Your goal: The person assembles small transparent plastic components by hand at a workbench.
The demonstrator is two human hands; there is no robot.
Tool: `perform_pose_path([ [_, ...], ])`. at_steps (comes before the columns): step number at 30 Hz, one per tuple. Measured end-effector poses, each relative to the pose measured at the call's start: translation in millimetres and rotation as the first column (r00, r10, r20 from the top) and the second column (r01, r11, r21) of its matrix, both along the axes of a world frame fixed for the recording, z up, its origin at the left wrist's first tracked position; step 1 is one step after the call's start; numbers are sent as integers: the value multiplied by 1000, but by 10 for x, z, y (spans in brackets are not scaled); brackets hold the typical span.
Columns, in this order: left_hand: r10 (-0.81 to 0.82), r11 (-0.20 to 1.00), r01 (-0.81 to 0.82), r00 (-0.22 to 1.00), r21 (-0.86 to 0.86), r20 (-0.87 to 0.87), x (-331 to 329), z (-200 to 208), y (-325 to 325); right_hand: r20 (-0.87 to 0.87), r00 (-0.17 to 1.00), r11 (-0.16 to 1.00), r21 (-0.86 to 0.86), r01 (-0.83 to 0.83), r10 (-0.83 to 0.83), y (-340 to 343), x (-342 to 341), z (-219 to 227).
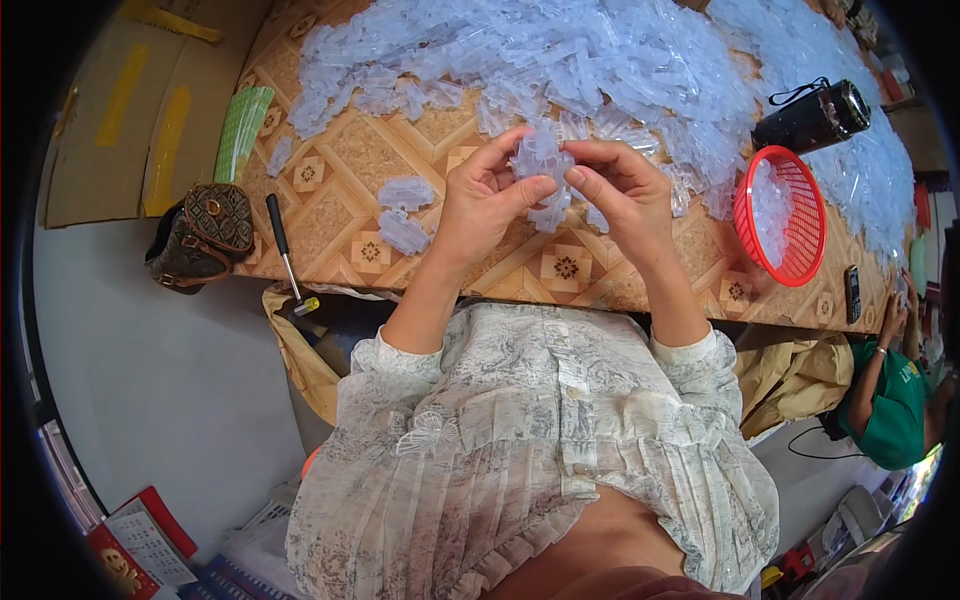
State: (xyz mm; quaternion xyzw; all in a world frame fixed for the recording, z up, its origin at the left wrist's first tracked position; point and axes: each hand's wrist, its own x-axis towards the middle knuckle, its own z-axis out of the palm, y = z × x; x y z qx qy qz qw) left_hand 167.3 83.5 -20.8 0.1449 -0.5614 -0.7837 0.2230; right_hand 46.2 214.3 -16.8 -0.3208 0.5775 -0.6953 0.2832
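Observation:
Between my two hands, just above the table's near part, is a clear plastic piece (540, 158) with a bluish tint and a ridged, blocky shape. My left hand (492, 188) pinches its left side with thumb and fingers. Thumb and forefinger of my right hand (622, 190) close on its right side. Below it another clear piece (548, 215) shows; whether the two are joined I cannot tell. To the left of my left hand, two similar clear pieces (404, 212) lie on the patterned tabletop (340, 215).
A large heap of clear plastic pieces (560, 60) covers the far side. At right stand a red basket (812, 225) holding small clear parts, a black flask (812, 118) and a phone (852, 294). A hammer (285, 250) and a brown bag (205, 235) lie left. A co-worker in green (890, 400) sits far right.

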Motion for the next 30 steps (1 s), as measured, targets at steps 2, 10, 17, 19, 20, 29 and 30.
perform_pose_path([
  [2,-7,1000,7,1000,14,-7,-5,-4,42,18,1000,999,-45,-15,16,-17,-54,68],
  [10,-92,986,75,989,148,113,-116,92,229,362,908,973,7,-229,212,-318,-284,59],
  [17,-88,996,89,979,5,183,-141,120,304,515,842,986,-47,-161,162,-352,-178,90],
  [19,-74,995,86,980,-57,186,-136,78,341,485,869,993,1,-118,103,-330,-156,108],
  [20,-66,996,72,989,-43,136,-130,36,359,487,868,993,4,-114,98,-323,-140,106],
  [29,-103,994,107,987,-27,127,-142,132,333,480,871,994,-23,-108,106,-283,-125,82],
  [30,-118,992,123,981,-24,155,-148,167,289,487,866,993,-73,-88,112,-285,-124,91],
])
